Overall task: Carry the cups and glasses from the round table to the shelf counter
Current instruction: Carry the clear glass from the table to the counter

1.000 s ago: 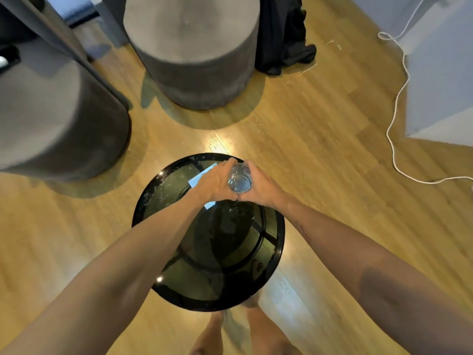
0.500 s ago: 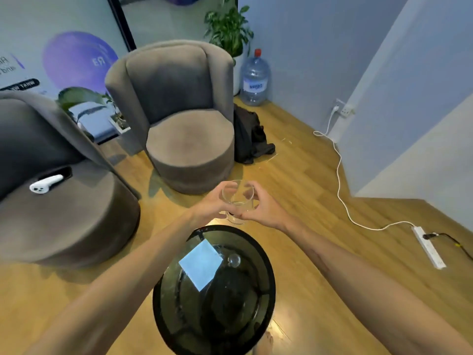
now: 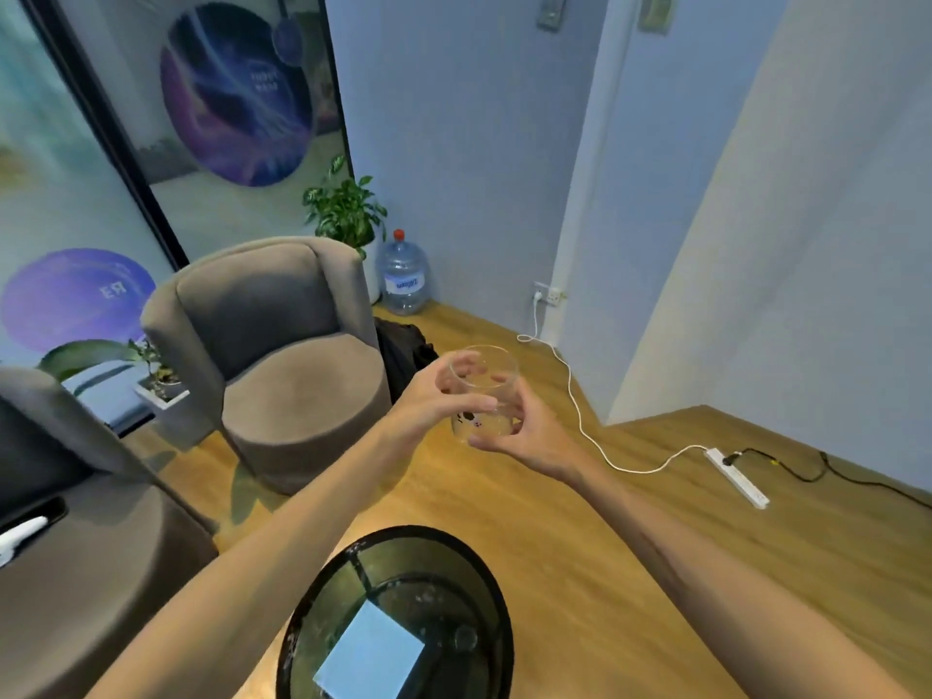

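Above the wooden floor, beyond the round black bench, we hold a clear glass upright in both hands. Our left hand curls its fingers around the far side; our right hand grips the lower wall. On the bench lies a pale blue card. A grey armchair stands at left.

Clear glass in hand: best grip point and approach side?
Grip the glass round its lower wall, from both sides as the left hand and right hand do now. It is upright, rounded and smooth, with an open rim, so a side wrap probably holds steadier than a rim pinch.
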